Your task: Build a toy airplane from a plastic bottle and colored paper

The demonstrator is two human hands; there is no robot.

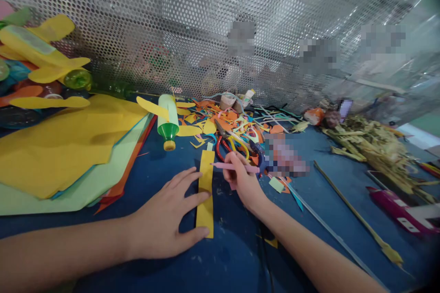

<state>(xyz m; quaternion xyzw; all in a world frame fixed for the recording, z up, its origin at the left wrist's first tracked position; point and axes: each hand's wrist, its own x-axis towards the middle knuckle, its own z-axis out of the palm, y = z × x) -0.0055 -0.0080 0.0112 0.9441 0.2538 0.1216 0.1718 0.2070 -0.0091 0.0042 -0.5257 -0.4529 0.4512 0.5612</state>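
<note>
1. Resting on a yellow paper strip (pixel 207 179): left hand (pixel 168 217), fingers spread, gripping nothing.
2. Right hand (pixel 242 182), apart from the left, closed around a pink pen (pixel 222 165); tip at the strip's right edge, toward its far end.
3. Yellow paper strip, one: lying on the blue table (pixel 233 252), between the hands.
4. Scissors (pixel 224 135), red handle loop showing, just beyond the right hand, beside paper scraps (pixel 209 126).
5. Green bottle (pixel 168 129), yellow cap, beyond the left hand.
6. Coloured sheets (pixel 68 146), stacked, yellow uppermost, far left.
</note>
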